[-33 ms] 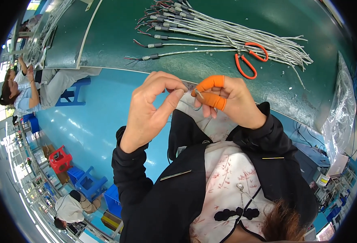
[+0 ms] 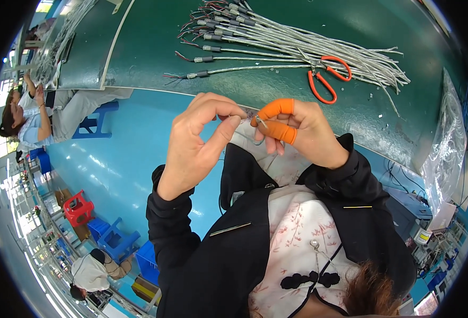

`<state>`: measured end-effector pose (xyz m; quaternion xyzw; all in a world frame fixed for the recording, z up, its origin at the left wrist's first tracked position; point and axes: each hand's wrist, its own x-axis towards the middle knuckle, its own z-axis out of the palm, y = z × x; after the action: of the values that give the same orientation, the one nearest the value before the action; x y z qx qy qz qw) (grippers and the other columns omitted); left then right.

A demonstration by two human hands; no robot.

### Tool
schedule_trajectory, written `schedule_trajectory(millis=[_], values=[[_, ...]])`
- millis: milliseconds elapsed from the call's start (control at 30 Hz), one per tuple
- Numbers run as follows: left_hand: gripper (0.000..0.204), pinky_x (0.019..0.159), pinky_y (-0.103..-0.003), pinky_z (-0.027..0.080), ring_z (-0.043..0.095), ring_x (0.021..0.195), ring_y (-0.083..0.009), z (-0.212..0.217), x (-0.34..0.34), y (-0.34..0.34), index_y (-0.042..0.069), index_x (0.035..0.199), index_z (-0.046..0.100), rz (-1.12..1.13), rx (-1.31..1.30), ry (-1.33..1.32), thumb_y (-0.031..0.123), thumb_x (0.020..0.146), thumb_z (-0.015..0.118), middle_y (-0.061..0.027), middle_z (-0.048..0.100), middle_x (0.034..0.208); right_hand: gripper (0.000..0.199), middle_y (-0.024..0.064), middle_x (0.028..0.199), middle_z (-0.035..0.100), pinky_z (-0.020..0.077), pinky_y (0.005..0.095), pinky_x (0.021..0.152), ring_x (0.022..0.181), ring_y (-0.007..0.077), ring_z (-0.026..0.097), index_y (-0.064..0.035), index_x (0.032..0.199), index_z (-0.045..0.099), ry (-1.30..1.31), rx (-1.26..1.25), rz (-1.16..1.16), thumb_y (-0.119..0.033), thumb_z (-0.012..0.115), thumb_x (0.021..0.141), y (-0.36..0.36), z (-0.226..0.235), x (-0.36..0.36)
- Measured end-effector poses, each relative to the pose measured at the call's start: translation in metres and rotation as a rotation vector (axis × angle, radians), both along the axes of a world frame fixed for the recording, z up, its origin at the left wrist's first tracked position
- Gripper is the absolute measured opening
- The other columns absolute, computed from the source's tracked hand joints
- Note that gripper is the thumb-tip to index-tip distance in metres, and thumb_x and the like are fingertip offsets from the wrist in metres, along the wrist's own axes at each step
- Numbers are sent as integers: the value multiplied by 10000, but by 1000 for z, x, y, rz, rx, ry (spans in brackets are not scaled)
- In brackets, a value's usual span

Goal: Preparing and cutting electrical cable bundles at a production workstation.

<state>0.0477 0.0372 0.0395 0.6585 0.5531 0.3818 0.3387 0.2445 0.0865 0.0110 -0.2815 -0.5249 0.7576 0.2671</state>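
Observation:
My left hand [image 2: 194, 140] is closed in a pinch, thumb against forefinger, in front of the table's near edge. Whatever lies between those fingertips is too small to make out. Orange finger covers sit on the thumb and forefinger of my right hand [image 2: 311, 130], which pinches a thin silvery cable [image 2: 262, 123] close to the left fingertips. Part of that cable is hidden by the fingers. Beyond my hands, a bundle of clear-sheathed silvery cables [image 2: 297, 40] lies on the green table [image 2: 154, 53], dark sleeves and bared wires at the left ends. Red-handled cutters [image 2: 323, 85] rest across it.
A clear plastic bag [image 2: 445, 143] hangs at the table's right side. Another person [image 2: 37, 116] sits at the far left beside a blue stool [image 2: 97, 121]. A red stool [image 2: 78, 208] and a blue stool [image 2: 118, 241] stand on the blue floor at lower left.

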Motion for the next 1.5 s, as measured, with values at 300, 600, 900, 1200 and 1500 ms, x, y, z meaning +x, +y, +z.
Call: schedule_trajectory(millis=[300, 600, 900, 1200, 1500], values=[[137, 702, -299, 436, 563, 768, -202, 4, 0, -8, 25, 873, 655, -19, 142, 87, -1, 740, 675, -65, 638, 845, 129, 51, 764, 641, 442, 186, 499, 599, 75, 593, -4, 987, 616, -29, 20, -28, -78, 619, 881, -13, 0, -5], [181, 708, -312, 408, 570, 744, -217, 3, 2, -5, 49, 800, 631, -40, 393, 386, -31, 651, 696, -41, 629, 794, 129, 49, 742, 645, 434, 189, 470, 559, 76, 581, 7, 968, 615, -121, 5, -16, -70, 628, 865, -11, 0, -6], [219, 708, -331, 391, 559, 739, -241, -6, 16, -8, 68, 779, 593, 22, 565, 513, -40, 608, 679, -41, 611, 799, 130, 56, 734, 642, 433, 190, 460, 551, 75, 574, 10, 963, 607, -6, -195, 9, -60, 636, 857, -1, 0, -4], [132, 785, -297, 406, 551, 851, -177, 1, 3, -11, 13, 903, 636, 109, -1, -75, 36, 774, 654, -69, 631, 898, 150, 58, 743, 635, 434, 217, 478, 561, 89, 567, -4, 934, 609, -33, 168, -247, -46, 683, 810, -11, -10, -14], [161, 767, -276, 419, 559, 855, -163, -12, 7, -16, 25, 902, 667, 179, -73, -229, 65, 751, 705, -55, 667, 907, 148, 75, 745, 624, 472, 229, 517, 587, 111, 602, 12, 892, 604, -230, 865, -396, 18, 694, 774, -15, -16, -23]])
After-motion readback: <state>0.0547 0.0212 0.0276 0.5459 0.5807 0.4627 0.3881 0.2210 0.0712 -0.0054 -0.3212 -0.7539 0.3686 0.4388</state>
